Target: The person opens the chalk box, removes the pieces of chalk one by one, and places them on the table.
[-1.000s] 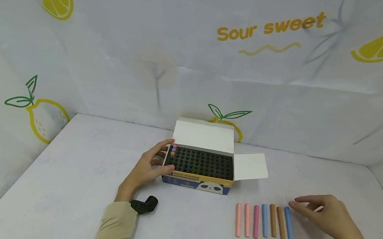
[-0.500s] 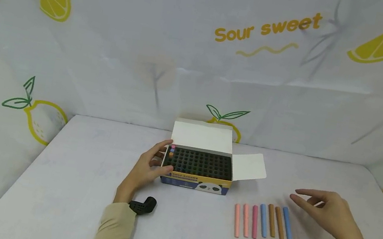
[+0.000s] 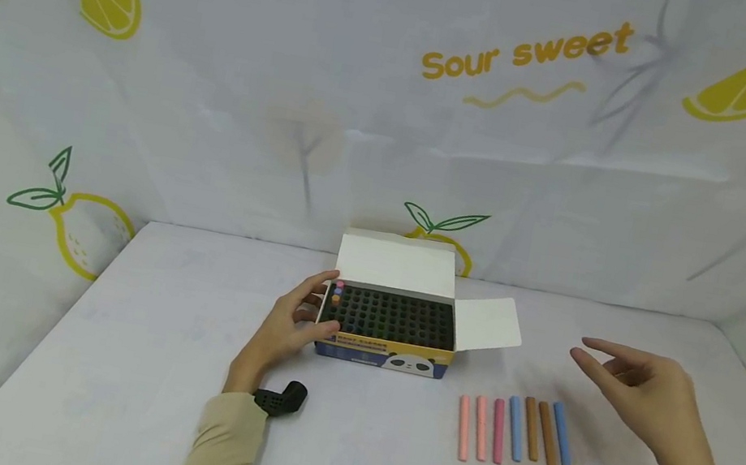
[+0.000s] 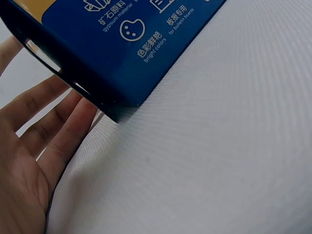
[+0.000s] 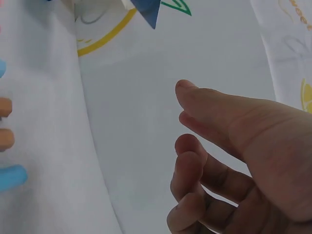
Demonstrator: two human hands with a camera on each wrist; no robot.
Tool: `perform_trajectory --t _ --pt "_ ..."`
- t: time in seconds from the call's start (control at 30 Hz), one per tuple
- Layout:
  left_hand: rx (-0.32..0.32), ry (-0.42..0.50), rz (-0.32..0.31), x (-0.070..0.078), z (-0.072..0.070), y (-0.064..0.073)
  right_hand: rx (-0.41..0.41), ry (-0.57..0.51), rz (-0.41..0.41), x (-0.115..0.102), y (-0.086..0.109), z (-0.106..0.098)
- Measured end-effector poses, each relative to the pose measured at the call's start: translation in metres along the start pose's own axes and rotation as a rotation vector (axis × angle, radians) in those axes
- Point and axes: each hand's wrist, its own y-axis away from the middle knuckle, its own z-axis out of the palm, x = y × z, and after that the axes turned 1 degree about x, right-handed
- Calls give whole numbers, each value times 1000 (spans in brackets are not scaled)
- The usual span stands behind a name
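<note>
My left hand (image 3: 291,326) grips the left end of a chalk box (image 3: 389,355), thumb at its front edge and fingers round the far left corner. Close up in the left wrist view, the blue end of the box is printed with "gypsum material" and "for bulletin boards". Inside is a black holder (image 3: 395,319) full of round holes, with a few coloured chalk ends (image 3: 337,292) at its left end. My right hand (image 3: 650,394) hovers beyond a row of chalk sticks, thumb and fingers apart, nothing between them. The nearest stick is blue (image 3: 562,435).
Several chalk sticks lie side by side on the white cloth: two light pink (image 3: 463,429), a deep pink (image 3: 497,432), another blue and two brown (image 3: 547,434). The box's white lid (image 3: 398,263) stands up behind; a side flap (image 3: 487,324) sticks out right.
My right hand has lifted up and away from the far end of the chalk row. My left hand and the box have stayed in place.
</note>
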Motion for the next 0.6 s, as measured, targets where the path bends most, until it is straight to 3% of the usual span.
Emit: perform_trajectory --t 0.23,0.6 --pt "0 -6 -6 0 0 1 86 -86 -43 -27 -6 5" --pt "-2 -6 0 1 0 1 91 -172 -111 -65 -16 29"
